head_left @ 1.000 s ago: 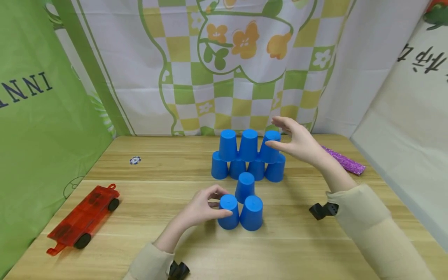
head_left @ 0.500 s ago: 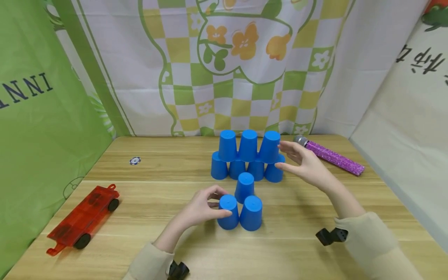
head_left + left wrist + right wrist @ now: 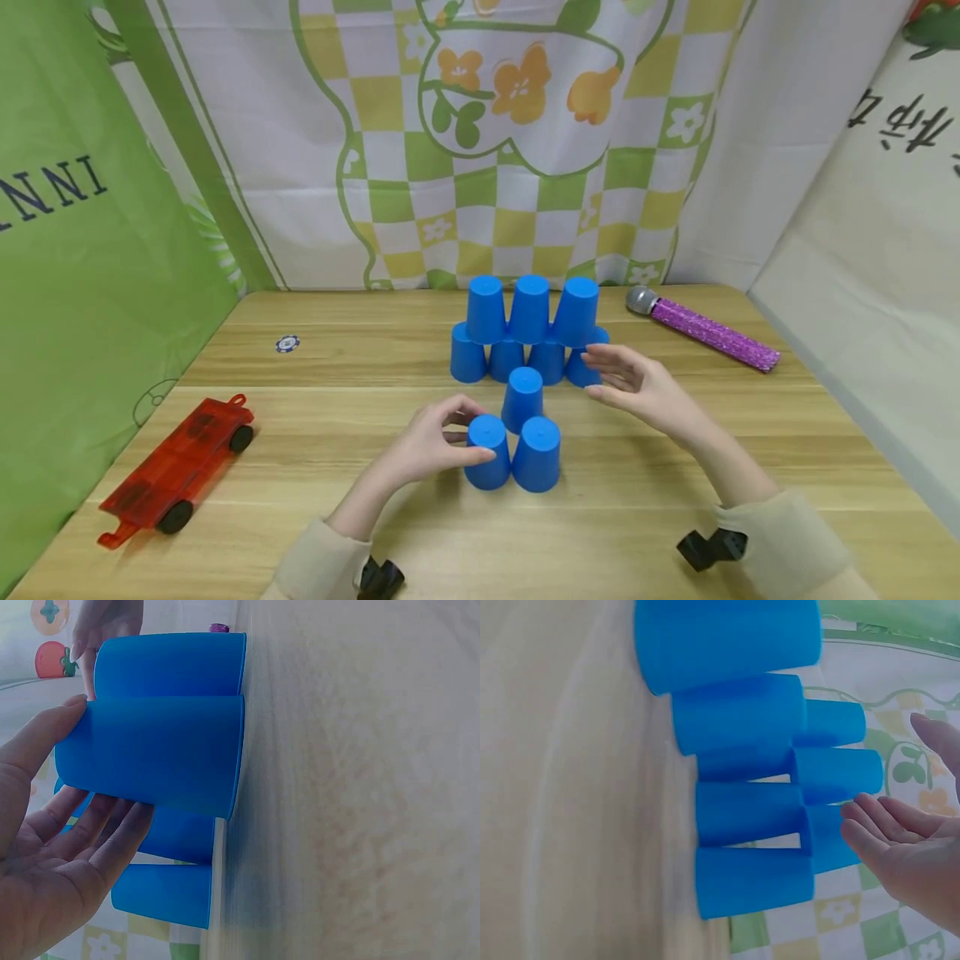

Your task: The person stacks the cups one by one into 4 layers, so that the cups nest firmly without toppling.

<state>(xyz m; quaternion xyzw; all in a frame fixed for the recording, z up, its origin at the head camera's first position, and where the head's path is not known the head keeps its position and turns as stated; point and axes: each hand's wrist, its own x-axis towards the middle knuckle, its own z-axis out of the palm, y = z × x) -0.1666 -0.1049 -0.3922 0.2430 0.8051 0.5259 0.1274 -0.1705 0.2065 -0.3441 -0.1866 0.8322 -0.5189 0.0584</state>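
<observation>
With seven cups already pyramided at the table's (image 3: pixel 315 500) twelve o'clock, my left hand (image 3: pixel 431 446) grips the nearest-left blue cup (image 3: pixel 487 452) of three loose ones awaiting stacking, while my right hand (image 3: pixel 637 387) hovers relaxed at the pyramid's (image 3: pixel 528 329) four o'clock.

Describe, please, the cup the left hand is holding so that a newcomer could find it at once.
On the wooden table, in front of the two-tier blue cup stack, three upside-down blue cups stand in a small cluster. The held cup is its front-left one, the only cup with the left hand curled round it.
</observation>
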